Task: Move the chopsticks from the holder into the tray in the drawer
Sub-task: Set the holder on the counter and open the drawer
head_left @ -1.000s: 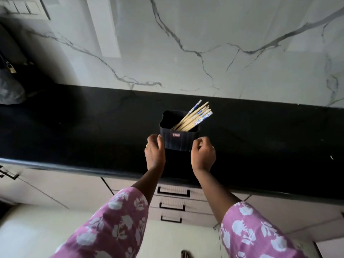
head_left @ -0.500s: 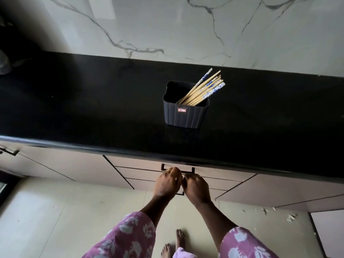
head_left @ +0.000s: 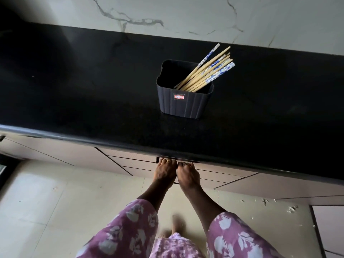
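Starting at the left, a long stretch of polished black stone bench (head_left: 74,90) runs below a white, grey-veined marble wall (head_left: 186,13), with pale matt cupboard fronts (head_left: 55,155) underneath. Beneath its rounded near edge the left hand (head_left: 165,173) and, touching it, the right hand (head_left: 188,176) are at the top drawer (head_left: 130,155). Each grip is curled onto the dark bar handle (head_left: 157,160), with the fingertips hidden under the lip. The drawer looks closed, so the tray cannot be seen. This appears to be the opening step, and the next move calls for a straight pull toward the body. Farther back and slightly right, well apart from the hands, stands the squarish, ribbed dark plastic holder (head_left: 184,105). The thin wooden chopsticks (head_left: 208,71) lean against its right rim, some with blue-and-white patterned tops.
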Demonstrator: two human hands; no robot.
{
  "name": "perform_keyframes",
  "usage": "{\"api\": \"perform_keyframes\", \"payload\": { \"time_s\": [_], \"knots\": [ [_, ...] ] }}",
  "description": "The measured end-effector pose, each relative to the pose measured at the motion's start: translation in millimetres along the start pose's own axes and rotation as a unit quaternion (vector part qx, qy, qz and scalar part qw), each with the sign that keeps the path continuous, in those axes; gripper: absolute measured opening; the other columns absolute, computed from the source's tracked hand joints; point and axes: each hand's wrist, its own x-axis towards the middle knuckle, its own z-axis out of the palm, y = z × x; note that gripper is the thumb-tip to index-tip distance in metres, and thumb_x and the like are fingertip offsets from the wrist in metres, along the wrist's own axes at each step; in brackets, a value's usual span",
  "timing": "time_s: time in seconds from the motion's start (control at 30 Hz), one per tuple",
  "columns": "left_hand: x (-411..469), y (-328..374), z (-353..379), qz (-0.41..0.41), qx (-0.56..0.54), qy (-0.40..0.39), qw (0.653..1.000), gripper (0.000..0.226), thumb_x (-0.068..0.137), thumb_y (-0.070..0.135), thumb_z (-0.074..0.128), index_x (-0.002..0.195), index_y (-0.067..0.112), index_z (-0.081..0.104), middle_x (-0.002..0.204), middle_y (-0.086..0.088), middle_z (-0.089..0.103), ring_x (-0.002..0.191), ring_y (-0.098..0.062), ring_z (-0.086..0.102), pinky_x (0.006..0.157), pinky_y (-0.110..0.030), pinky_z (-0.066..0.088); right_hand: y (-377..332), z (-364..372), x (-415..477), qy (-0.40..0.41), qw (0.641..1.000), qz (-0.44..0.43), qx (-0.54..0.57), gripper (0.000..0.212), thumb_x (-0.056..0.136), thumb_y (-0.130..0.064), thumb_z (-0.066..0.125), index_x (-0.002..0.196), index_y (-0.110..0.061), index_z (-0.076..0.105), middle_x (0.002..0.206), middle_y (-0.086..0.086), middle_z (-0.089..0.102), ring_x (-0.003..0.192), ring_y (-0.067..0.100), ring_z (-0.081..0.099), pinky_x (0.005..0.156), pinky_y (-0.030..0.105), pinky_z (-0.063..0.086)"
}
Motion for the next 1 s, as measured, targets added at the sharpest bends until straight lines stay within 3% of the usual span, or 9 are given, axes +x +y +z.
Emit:
{"api": "perform_keyframes", "payload": {
  "time_s": [0.07, 0.17, 0.37, 0.53, 0.83, 0.93, 1.0],
  "knots": [
    [-1.8, 2.7, 2.5, -0.009, -0.005, 0.001, 1.0, 0.03, 0.097, 0.02, 0.033, 0.123, 0.014, 0.049, 0.121, -0.006, 0.055, 0.116, -0.026, 0.046, 0.105, -0.032, 0.025, 2.9, 4.1, -2.5, 0.006, 0.999, -0.012, -0.043, 0.021, 0.09, -0.008, 0.053, 0.108, -0.002, 0.062, 0.108, 0.014, 0.069, 0.107, 0.024, 0.063, 0.101, 0.028, 0.043],
    [-12.4, 6.8, 11.2, -0.015, 0.016, 0.009, 1.0, 0.028, 0.098, 0.019, 0.032, 0.119, 0.014, 0.049, 0.12, -0.006, 0.055, 0.117, -0.026, 0.046, 0.108, -0.034, 0.024, 4.2, 15.6, -12.8, -0.006, 1.0, -0.008, -0.01, 0.03, 0.096, -0.003, 0.035, 0.121, -0.001, 0.052, 0.122, 0.016, 0.061, 0.12, 0.031, 0.052, 0.107, 0.034, 0.035],
    [-39.2, 6.6, 21.3, -0.019, -0.018, 0.054, 0.998, 0.028, 0.099, 0.019, 0.03, 0.114, 0.01, 0.051, 0.12, -0.008, 0.056, 0.117, -0.024, 0.046, 0.106, -0.032, 0.023, 2.5, 33.6, -35.8, 0.019, 1.0, 0.018, 0.008, 0.029, 0.097, -0.006, 0.036, 0.119, -0.005, 0.055, 0.121, 0.012, 0.062, 0.121, 0.027, 0.052, 0.108, 0.032, 0.036],
    [-77.6, 8.2, 39.1, -0.019, -0.021, 0.056, 0.998, 0.027, 0.097, 0.015, 0.03, 0.114, 0.01, 0.051, 0.12, -0.01, 0.057, 0.117, -0.026, 0.046, 0.105, -0.033, 0.023, -3.2, 46.6, -73.4, 0.014, 0.999, 0.04, 0.004, 0.028, 0.098, -0.01, 0.036, 0.115, -0.009, 0.058, 0.118, 0.01, 0.064, 0.12, 0.028, 0.051, 0.098, 0.034, 0.044],
    [-185.4, 7.7, 74.9, 0.019, -0.069, 0.061, 0.996, 0.03, 0.098, 0.013, 0.029, 0.115, 0.012, 0.053, 0.117, -0.007, 0.057, 0.116, -0.021, 0.046, 0.107, -0.031, 0.023, -15.9, 78.2, -181.4, 0.025, 0.999, 0.041, 0.021, 0.031, 0.098, -0.005, 0.033, 0.118, -0.011, 0.057, 0.122, 0.007, 0.062, 0.123, 0.022, 0.049, 0.106, 0.029, 0.037],
    [-223.9, 4.9, 71.3, 0.066, -0.097, 0.06, 0.991, 0.031, 0.092, 0.003, 0.036, 0.113, 0.01, 0.058, 0.112, -0.009, 0.059, 0.11, -0.025, 0.049, 0.096, -0.033, 0.037, -20.1, 79.1, -213.5, -0.003, 0.999, 0.047, 0.021, 0.03, 0.099, -0.006, 0.035, 0.12, -0.011, 0.056, 0.122, 0.009, 0.06, 0.125, 0.023, 0.048, 0.102, 0.031, 0.041],
    [-248.6, -0.4, 62.7, 0.087, -0.122, 0.121, 0.981, 0.027, 0.083, -0.001, 0.05, 0.103, 0.009, 0.064, 0.103, -0.009, 0.063, 0.099, -0.029, 0.057, 0.078, -0.032, 0.048, -24.5, 77.2, -231.8, -0.031, 0.998, 0.055, 0.015, 0.03, 0.099, -0.012, 0.037, 0.123, -0.011, 0.054, 0.125, 0.011, 0.058, 0.125, 0.026, 0.048, 0.098, 0.035, 0.044]
  ]
}}
